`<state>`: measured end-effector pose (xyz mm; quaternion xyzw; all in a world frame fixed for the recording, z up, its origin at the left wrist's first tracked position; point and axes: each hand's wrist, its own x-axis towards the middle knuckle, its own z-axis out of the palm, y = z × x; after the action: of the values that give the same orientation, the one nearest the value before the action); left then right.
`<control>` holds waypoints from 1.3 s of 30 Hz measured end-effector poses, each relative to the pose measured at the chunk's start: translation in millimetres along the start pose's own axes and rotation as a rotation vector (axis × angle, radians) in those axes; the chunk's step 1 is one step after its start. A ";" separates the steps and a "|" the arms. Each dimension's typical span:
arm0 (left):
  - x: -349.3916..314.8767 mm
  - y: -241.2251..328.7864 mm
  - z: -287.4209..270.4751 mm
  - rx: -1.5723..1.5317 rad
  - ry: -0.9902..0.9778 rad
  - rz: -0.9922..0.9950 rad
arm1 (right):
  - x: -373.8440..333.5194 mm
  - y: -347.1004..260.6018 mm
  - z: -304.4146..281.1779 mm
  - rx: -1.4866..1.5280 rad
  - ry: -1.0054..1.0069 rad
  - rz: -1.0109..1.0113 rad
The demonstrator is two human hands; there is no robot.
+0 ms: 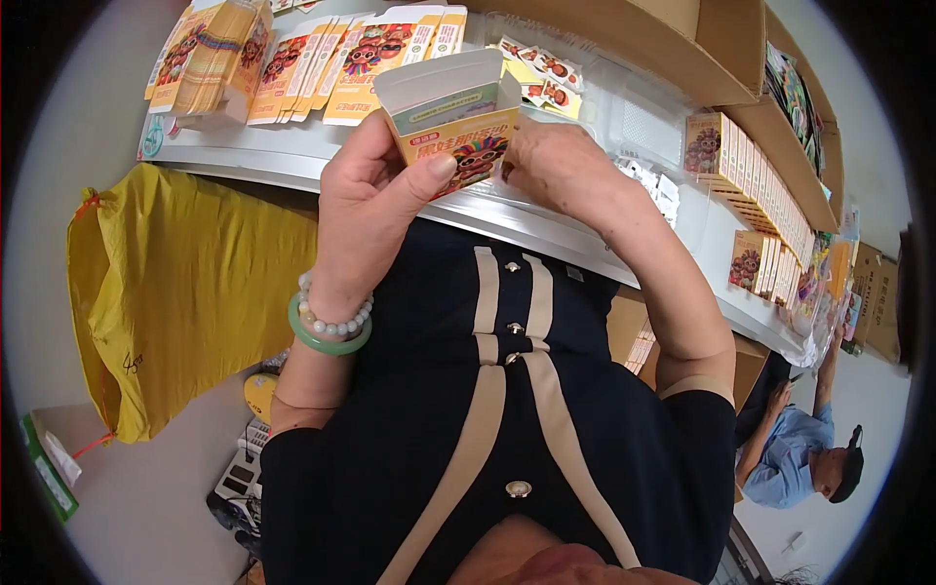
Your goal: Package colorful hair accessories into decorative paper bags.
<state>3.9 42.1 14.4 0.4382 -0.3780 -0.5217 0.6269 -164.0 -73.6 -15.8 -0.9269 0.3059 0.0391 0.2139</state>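
Note:
My left hand (375, 185) grips a small yellow-orange printed carton (466, 156), thumb on its front face. The carton is upright, its top flap raised and its mouth open; part of a green printed piece shows inside. Close by the carton's right side, my right hand (565, 161) is closed with its fingers curled down. Whatever those fingers hold, if anything, is hidden. Beyond the carton lie printed character cards or stickers (546, 63), some on yellow sheets. A small white printed pile (653, 185) rests to the right of my right hand.
Flat cartons (302, 73) and a bundled stack (210, 63) cover the table's far left. Clear plastic trays (639, 117) lie mid-table. Rows of finished-looking cartons (760, 180) stand right, beside cardboard boxes (682, 44). A yellow sack (185, 302) stands left; another person (799, 453) works at right.

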 end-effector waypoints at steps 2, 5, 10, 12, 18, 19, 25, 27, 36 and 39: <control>-0.1 -0.1 -3.8 0.012 0.011 0.009 | 6.7 2.9 0.1 -0.016 -0.054 0.025; 1.3 -1.4 -9.6 0.034 0.034 0.022 | 8.7 4.6 -1.9 0.122 -0.110 0.081; 3.0 -2.3 -13.0 0.047 0.053 0.035 | 0.8 4.3 -10.6 0.324 -0.023 0.158; 3.3 -0.6 -12.9 0.039 0.032 0.025 | -3.8 10.8 -17.7 0.431 -0.024 0.216; 2.8 -10.1 -6.7 0.316 0.020 0.039 | -39.9 -12.1 -63.7 1.146 0.365 0.233; 3.9 -11.8 -6.6 0.321 0.022 0.047 | -48.8 -23.7 -69.0 1.031 0.558 0.142; 7.7 -20.9 12.1 0.547 -0.124 0.185 | -48.9 -39.1 -72.9 0.130 0.647 -0.320; 6.4 -15.5 20.0 0.489 -0.127 0.093 | -49.4 -37.1 -69.1 0.160 0.653 -0.333; 1.8 -8.8 23.4 0.091 -0.276 -0.091 | -80.7 -18.4 -58.4 1.148 0.486 0.123; 3.3 -7.0 19.9 0.119 -0.285 -0.122 | -76.0 1.4 -61.3 1.129 0.474 0.203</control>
<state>-16.4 35.3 14.4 0.4182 -0.4663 -0.5922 0.5068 -229.9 -58.6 54.7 -0.6205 0.4053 -0.3154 0.5927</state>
